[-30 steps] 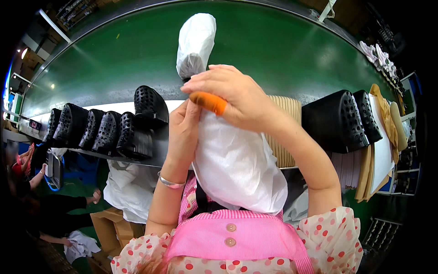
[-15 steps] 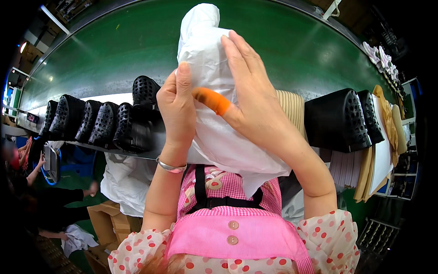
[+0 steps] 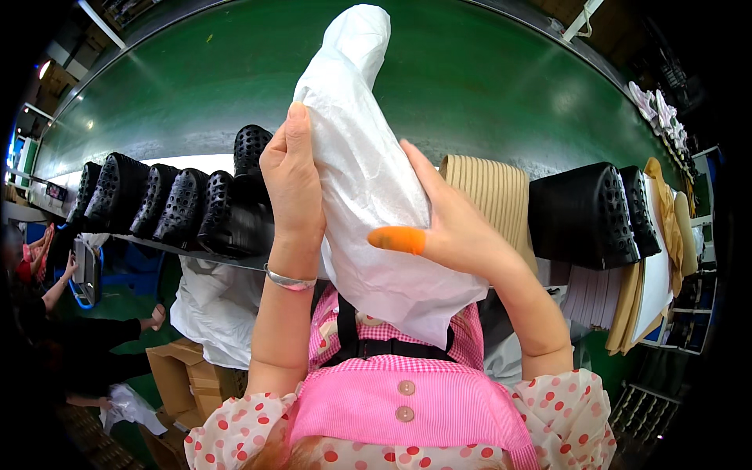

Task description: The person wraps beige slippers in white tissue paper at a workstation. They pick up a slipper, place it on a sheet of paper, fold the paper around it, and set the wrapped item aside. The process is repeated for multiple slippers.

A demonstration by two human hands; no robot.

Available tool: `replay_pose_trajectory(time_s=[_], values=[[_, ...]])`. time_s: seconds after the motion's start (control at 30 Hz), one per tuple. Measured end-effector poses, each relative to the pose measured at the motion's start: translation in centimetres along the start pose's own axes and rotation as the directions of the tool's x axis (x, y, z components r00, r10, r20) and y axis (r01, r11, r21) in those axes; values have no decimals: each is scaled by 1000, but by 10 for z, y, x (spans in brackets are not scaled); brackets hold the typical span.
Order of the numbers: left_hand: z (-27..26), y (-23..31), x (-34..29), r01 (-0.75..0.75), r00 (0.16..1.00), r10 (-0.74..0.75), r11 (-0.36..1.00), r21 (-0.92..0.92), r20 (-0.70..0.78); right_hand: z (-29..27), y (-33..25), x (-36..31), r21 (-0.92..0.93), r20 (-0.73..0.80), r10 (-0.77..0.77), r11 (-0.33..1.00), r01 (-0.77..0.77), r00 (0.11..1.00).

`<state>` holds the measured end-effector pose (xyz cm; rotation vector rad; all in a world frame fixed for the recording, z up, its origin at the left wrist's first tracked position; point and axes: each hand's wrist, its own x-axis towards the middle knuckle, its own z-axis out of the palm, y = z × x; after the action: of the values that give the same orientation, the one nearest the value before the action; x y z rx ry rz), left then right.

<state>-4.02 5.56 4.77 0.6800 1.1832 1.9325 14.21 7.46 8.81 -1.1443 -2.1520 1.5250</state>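
Observation:
A long bundle wrapped in white paper (image 3: 356, 164) stands in front of me, narrow at its far end and loose and wide toward my apron. The paper hides what is inside. My left hand (image 3: 294, 184) grips its left side, thumb up along the edge, a silver bangle on the wrist. Against the lower right side lies my right hand (image 3: 450, 227), thumb and forefinger spread apart. An orange finger cot (image 3: 397, 240) covers that thumb, which rests across the front of the paper. Part of the right fingers is hidden or slightly blurred.
Several black, hole-patterned shoe-like pieces (image 3: 182, 207) line the bench's left side. A beige ribbed stack (image 3: 489, 196) and a black block-like piece (image 3: 580, 215) stand right. Beyond runs a green surface (image 3: 486, 86). White cloth or plastic (image 3: 211, 313) and a cardboard box (image 3: 176, 368) lie lower left.
My right hand has slid down and slightly right along the paper, its thumb now lower. The bundle's far end has tipped a little to the right; my left hand keeps its grip.

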Motion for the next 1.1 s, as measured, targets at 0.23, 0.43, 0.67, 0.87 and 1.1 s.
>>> replay_pose_trajectory(time_s=[0.23,0.43,0.67,0.87,1.1], values=[[-8,-4,-2,80,997,-79,994,-78,16,10,26,-16,343,107,-16,939,-21,994],[-1,3,-13,155,986,-151,987,-49,67,-2,33,-21,637,0,135,764,-104,991],[-23,-39,-44,79,987,-64,992,-99,150,-18,13,-26,623,-36,82,781,-42,996],[-18,-49,-37,-185,982,174,955,233,67,2,14,-25,578,-123,5,813,68,992],[-6,-1,-50,77,997,-78,989,123,8,26,30,-23,177,-340,-84,973,151,937]])
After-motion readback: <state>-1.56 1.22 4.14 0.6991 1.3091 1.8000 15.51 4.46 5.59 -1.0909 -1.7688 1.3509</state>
